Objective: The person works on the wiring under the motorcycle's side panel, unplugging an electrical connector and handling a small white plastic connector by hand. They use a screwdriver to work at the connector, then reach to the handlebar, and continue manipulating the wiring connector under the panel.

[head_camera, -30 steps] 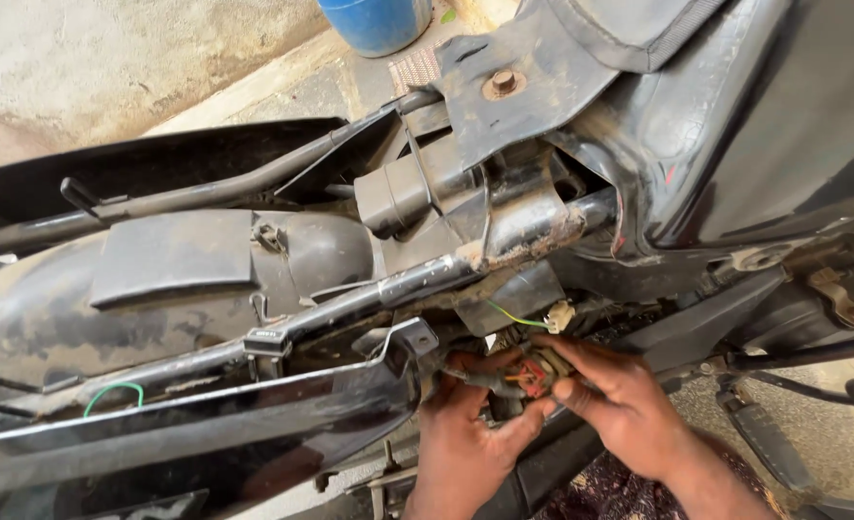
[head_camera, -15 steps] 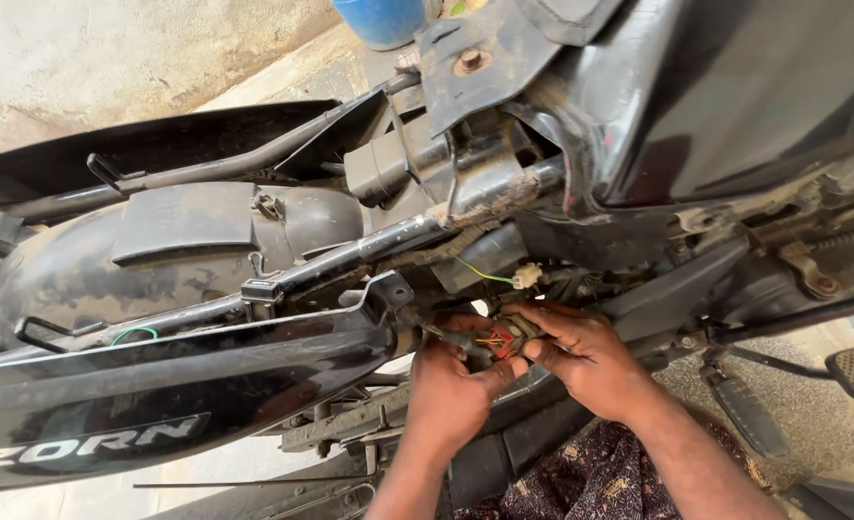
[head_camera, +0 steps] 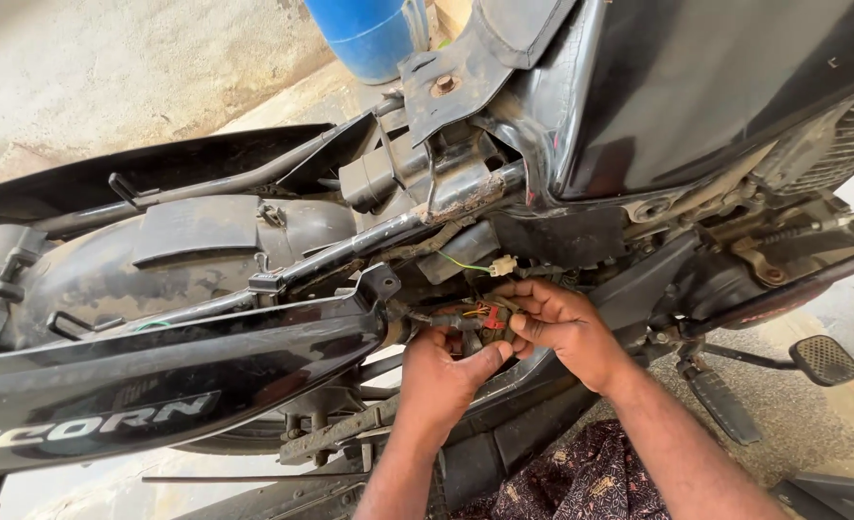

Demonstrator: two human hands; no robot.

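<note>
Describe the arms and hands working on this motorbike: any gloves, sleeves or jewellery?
Both the left hand and the right hand are bare: no gloves, and no rings or watch that show. Both forearms are uncovered too, with no sleeves in view up to the picture's edge.

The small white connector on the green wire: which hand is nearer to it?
Right. The right hand has its fingertips just below the white connector; the left hand sits lower and to the left, at the red connector.
</note>
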